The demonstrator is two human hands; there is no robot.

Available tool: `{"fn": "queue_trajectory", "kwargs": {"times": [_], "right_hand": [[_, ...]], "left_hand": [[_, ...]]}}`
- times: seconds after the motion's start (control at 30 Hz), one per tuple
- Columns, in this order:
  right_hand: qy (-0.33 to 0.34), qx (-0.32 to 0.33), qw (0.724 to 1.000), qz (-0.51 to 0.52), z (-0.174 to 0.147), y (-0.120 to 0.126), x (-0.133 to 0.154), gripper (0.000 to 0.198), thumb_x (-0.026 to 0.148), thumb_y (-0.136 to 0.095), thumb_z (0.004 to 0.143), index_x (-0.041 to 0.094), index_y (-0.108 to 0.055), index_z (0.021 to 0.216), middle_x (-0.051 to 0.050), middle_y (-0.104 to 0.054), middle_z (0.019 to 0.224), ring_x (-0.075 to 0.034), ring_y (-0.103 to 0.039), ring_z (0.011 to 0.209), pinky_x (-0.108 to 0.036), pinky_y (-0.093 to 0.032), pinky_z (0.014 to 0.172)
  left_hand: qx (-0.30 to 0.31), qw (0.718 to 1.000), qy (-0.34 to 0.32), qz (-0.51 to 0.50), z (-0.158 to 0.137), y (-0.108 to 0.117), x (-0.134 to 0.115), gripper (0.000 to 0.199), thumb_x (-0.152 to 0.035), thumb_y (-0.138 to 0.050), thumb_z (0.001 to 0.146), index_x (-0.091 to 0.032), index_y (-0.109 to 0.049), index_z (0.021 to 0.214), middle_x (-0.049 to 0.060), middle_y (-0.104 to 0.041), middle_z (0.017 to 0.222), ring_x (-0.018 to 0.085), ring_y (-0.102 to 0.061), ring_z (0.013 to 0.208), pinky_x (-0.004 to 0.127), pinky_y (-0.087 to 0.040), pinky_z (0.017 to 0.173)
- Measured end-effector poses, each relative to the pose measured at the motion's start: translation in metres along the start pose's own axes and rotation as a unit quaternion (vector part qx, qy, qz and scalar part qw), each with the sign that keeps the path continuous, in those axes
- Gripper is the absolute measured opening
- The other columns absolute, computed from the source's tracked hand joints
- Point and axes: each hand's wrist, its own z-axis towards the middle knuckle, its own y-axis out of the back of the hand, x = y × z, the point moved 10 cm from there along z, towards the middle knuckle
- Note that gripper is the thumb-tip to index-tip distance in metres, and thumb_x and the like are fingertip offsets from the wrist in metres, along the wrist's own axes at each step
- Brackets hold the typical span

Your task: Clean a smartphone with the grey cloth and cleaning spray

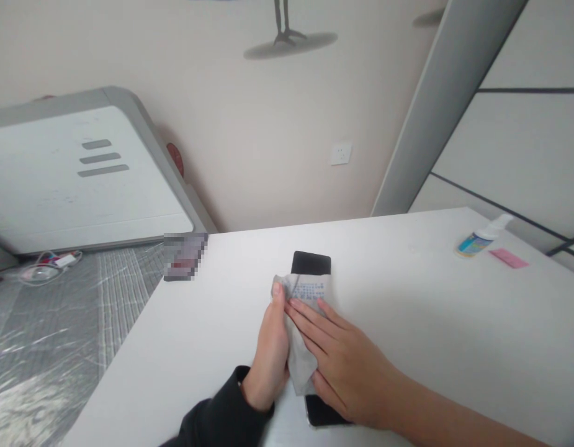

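Note:
A black phone [311, 263] lies flat on the white table [430, 323], its far end and near end showing. A grey cleaning cloth [308, 292] with small blue print covers its middle. My left hand [268, 354], in a dark sleeve, grips the left edge of the phone and cloth, thumb on top. My right hand [347, 366] lies flat on the cloth with fingers spread, pressing it onto the screen.
A small spray bottle [479, 239] lies on its side at the table's far right, beside a pink cloth [509, 257]. A blurred item [185, 256] sits at the far left corner. Left of the table are a plastic-covered mattress [58, 323] and a white headboard [82, 180].

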Motion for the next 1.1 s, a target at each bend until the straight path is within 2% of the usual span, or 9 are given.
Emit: {"fn": "queue_trajectory", "kwargs": {"times": [0.1, 0.2, 0.33, 0.47, 0.63, 0.83, 0.9, 0.97, 1.1], "right_hand": [[0.000, 0.000, 1.000, 0.010, 0.000, 0.000, -0.003, 0.057, 0.029, -0.048, 0.093, 0.004, -0.053, 0.145, -0.016, -0.035, 0.164, -0.030, -0.035, 0.153, -0.051, -0.037, 0.123], [-0.056, -0.032, 0.997, -0.037, 0.000, 0.007, -0.031, 0.064, 0.020, -0.043, 0.092, 0.002, -0.041, 0.153, -0.015, -0.034, 0.165, -0.031, -0.036, 0.152, -0.056, -0.042, 0.119], [-0.143, -0.082, 0.981, -0.100, -0.007, 0.017, -0.068, 0.064, 0.014, -0.035, 0.094, -0.003, -0.033, 0.155, -0.020, -0.035, 0.163, -0.033, -0.036, 0.151, -0.060, -0.044, 0.115], [-0.091, -0.062, 0.991, -0.076, -0.004, 0.009, -0.046, 0.064, 0.014, -0.039, 0.092, -0.002, -0.037, 0.154, -0.019, -0.031, 0.166, -0.034, -0.028, 0.155, -0.057, -0.041, 0.119], [-0.004, -0.027, 0.999, -0.039, 0.000, 0.001, -0.007, 0.061, 0.023, -0.047, 0.094, -0.002, -0.044, 0.150, -0.019, -0.030, 0.166, -0.030, -0.027, 0.156, -0.047, -0.036, 0.124], [-0.130, -0.090, 0.983, -0.091, -0.006, 0.018, -0.060, 0.060, 0.025, -0.037, 0.101, 0.003, -0.034, 0.157, -0.016, -0.036, 0.164, -0.029, -0.034, 0.153, -0.055, -0.042, 0.118], [-0.162, -0.103, 0.976, -0.098, -0.008, 0.022, -0.072, 0.059, 0.026, -0.036, 0.102, 0.003, -0.033, 0.157, -0.017, -0.036, 0.164, -0.030, -0.033, 0.154, -0.056, -0.042, 0.118], [-0.142, -0.094, 0.982, -0.085, -0.006, 0.020, -0.066, 0.059, 0.025, -0.037, 0.102, 0.003, -0.033, 0.157, -0.018, -0.035, 0.165, -0.031, -0.030, 0.155, -0.057, -0.041, 0.119], [-0.024, -0.030, 0.999, -0.023, 0.001, 0.009, -0.023, 0.061, 0.021, -0.042, 0.098, 0.003, -0.035, 0.156, -0.016, -0.033, 0.166, -0.029, -0.032, 0.154, -0.053, -0.040, 0.120]], "left_hand": [[-0.008, 0.998, 0.037, -0.055, 0.001, 0.000, 0.005, 0.055, -0.061, -0.056, 0.096, -0.013, -0.073, 0.116, 0.014, -0.078, 0.117, 0.030, -0.067, 0.124, 0.045, -0.043, 0.118], [-0.009, 1.000, -0.005, -0.030, 0.004, 0.004, 0.004, 0.050, -0.059, -0.061, 0.093, -0.017, -0.074, 0.117, 0.011, -0.073, 0.132, 0.030, -0.056, 0.138, 0.044, -0.033, 0.124], [0.054, 0.993, -0.071, 0.079, 0.004, -0.003, 0.006, 0.056, -0.065, -0.062, 0.091, -0.020, -0.073, 0.124, 0.008, -0.062, 0.147, 0.029, -0.043, 0.149, 0.043, -0.019, 0.129], [0.016, 0.992, -0.074, 0.098, 0.005, 0.011, 0.009, 0.056, -0.065, -0.061, 0.091, -0.021, -0.073, 0.123, 0.007, -0.058, 0.150, 0.029, -0.038, 0.152, 0.044, -0.015, 0.130], [-0.051, 0.998, -0.006, 0.028, 0.007, 0.025, 0.015, 0.059, -0.069, -0.058, 0.091, -0.019, -0.073, 0.119, 0.010, -0.066, 0.142, 0.029, -0.051, 0.143, 0.045, -0.024, 0.128], [0.101, 0.994, -0.047, -0.007, -0.006, -0.021, -0.002, 0.081, -0.085, -0.057, 0.079, -0.018, -0.075, 0.120, 0.012, -0.062, 0.146, 0.032, -0.038, 0.151, 0.043, -0.022, 0.129], [0.122, 0.991, -0.051, -0.006, -0.011, -0.027, -0.004, 0.082, -0.086, -0.054, 0.080, -0.018, -0.075, 0.122, 0.011, -0.062, 0.146, 0.033, -0.036, 0.152, 0.044, -0.020, 0.129], [0.110, 0.993, -0.053, -0.010, -0.010, -0.023, -0.004, 0.081, -0.084, -0.053, 0.082, -0.018, -0.074, 0.124, 0.012, -0.061, 0.147, 0.032, -0.035, 0.153, 0.044, -0.017, 0.130], [0.048, 0.998, -0.017, -0.047, -0.001, -0.004, 0.005, 0.079, -0.079, -0.051, 0.088, -0.012, -0.072, 0.125, 0.016, -0.065, 0.141, 0.030, -0.042, 0.149, 0.040, -0.023, 0.128]]}}
